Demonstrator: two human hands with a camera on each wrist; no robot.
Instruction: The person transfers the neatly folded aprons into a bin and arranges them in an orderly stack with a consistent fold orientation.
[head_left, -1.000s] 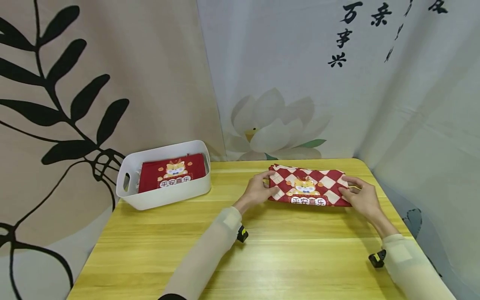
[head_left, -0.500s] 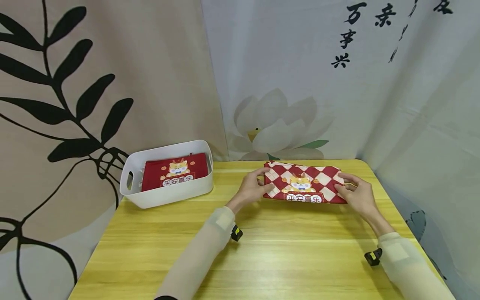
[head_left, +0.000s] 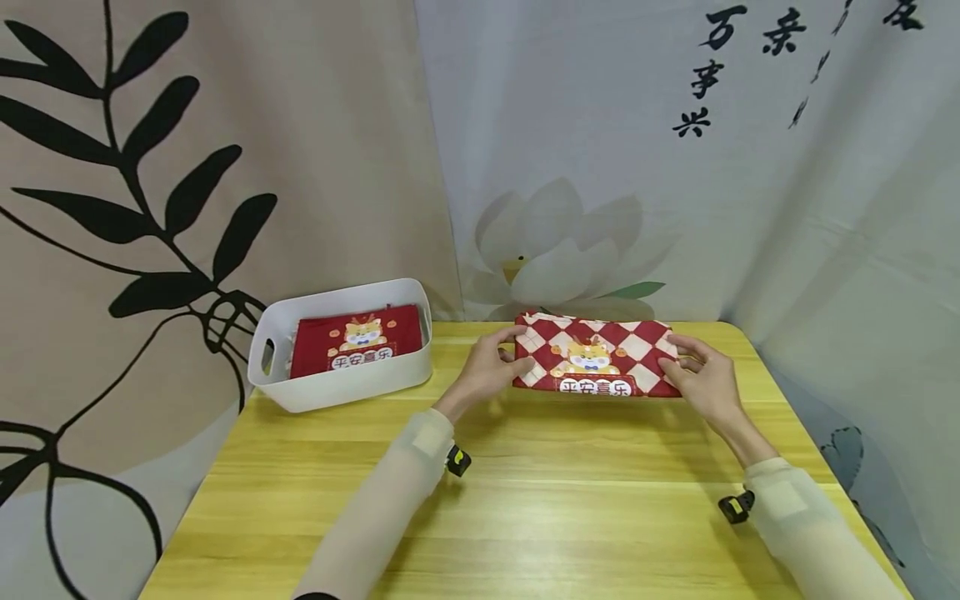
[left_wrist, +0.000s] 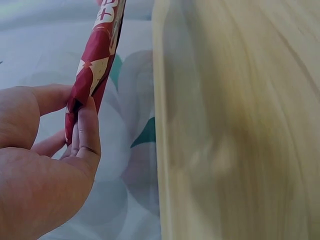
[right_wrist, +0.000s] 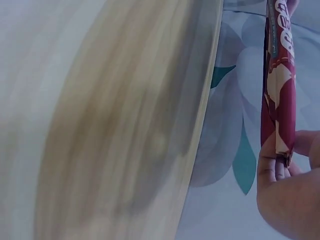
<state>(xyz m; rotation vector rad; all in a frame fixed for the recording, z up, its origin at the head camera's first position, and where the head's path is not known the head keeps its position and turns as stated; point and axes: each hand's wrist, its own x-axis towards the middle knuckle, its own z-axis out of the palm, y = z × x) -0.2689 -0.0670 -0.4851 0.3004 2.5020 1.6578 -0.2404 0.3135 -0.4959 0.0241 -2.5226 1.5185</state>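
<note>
A folded red-and-cream checkered cloth (head_left: 596, 354) with a cartoon animal and white lettering is held up near the table's back edge in the head view. My left hand (head_left: 486, 369) pinches its left end between thumb and fingers. At the opposite end, my right hand (head_left: 705, 379) grips it the same way. Seen edge-on in the left wrist view, the cloth (left_wrist: 95, 65) is a thin folded bundle, apart from the tabletop. The right wrist view shows the cloth (right_wrist: 280, 95) edge-on too, its lower end between thumb and fingers.
To the left on the wooden table (head_left: 555, 517) stands a white plastic basket (head_left: 360, 387) with handle holes. Inside lies a red folded cloth (head_left: 318, 342) with a similar cartoon print. Printed curtains (head_left: 585, 167) hang behind the table.
Both hands have moved slightly left and up in the head view, lifting the checkered cloth a little. The scene has shifted slightly right as the head turned. The grips look unchanged.
</note>
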